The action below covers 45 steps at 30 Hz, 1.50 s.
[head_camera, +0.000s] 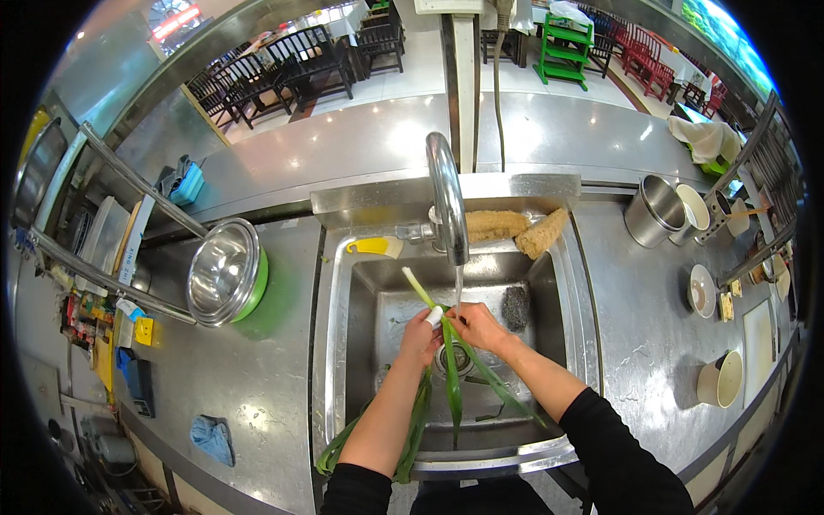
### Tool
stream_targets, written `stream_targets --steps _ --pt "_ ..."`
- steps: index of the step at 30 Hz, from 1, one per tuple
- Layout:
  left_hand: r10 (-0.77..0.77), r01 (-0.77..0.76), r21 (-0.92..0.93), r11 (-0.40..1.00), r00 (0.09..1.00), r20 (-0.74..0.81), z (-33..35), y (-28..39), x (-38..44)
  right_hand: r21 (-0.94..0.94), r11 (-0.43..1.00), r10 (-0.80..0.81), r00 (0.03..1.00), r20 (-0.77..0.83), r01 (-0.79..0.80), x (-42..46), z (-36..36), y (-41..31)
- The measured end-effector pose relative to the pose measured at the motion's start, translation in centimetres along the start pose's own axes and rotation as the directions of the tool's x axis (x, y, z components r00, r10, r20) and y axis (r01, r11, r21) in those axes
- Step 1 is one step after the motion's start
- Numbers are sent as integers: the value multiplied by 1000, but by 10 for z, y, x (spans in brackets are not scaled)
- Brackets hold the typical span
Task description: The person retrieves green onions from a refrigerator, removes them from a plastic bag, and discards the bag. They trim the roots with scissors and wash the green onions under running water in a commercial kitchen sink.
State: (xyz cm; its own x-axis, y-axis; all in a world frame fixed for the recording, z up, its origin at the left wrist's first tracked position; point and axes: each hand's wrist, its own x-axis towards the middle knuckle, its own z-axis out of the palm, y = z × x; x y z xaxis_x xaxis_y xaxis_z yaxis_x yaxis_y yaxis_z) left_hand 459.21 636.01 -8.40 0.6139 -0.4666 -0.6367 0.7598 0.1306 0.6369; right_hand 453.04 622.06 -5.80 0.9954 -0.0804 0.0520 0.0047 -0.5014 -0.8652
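Over the steel sink basin (402,322), a green onion (421,288) with a white stem end and long green leaves is held by both hands. My left hand (423,331), with a white wrapping on one finger, grips it near where the leaves split. My right hand (475,326) has its fingers on the same part, at the leaves. Water runs from the curved chrome faucet (447,199) down beside my right fingers. More long green leaves (415,418) hang under my left forearm over the sink's front rim. Leaf scraps lie near the drain (453,359).
A steel wool pad (515,308) lies in the basin; loofah pieces (541,233) and a yellow-handled scraper (373,246) rest on the back ledge. Left are steel bowls (225,273) and a blue cloth (212,440); right, a steel pot (653,211) and a cream container (720,380).
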Motion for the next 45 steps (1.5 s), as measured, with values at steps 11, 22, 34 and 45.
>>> stream_targets --steps 11,22,34,45 --pt "-51 51 -15 999 999 0 2 -20 9 -175 973 -145 988 47 151 -10 -3 13" --pt "-15 19 56 998 998 -66 -3 -22 7 -105 987 -123 992 17 125 -23 15 27" --pt "-73 71 98 993 997 12 -1 -24 15 -141 972 -187 982 25 189 -15 5 30" --pt "197 -167 169 972 963 -183 9 -10 3 -223 975 5 999 -40 -14 -7 28 33"
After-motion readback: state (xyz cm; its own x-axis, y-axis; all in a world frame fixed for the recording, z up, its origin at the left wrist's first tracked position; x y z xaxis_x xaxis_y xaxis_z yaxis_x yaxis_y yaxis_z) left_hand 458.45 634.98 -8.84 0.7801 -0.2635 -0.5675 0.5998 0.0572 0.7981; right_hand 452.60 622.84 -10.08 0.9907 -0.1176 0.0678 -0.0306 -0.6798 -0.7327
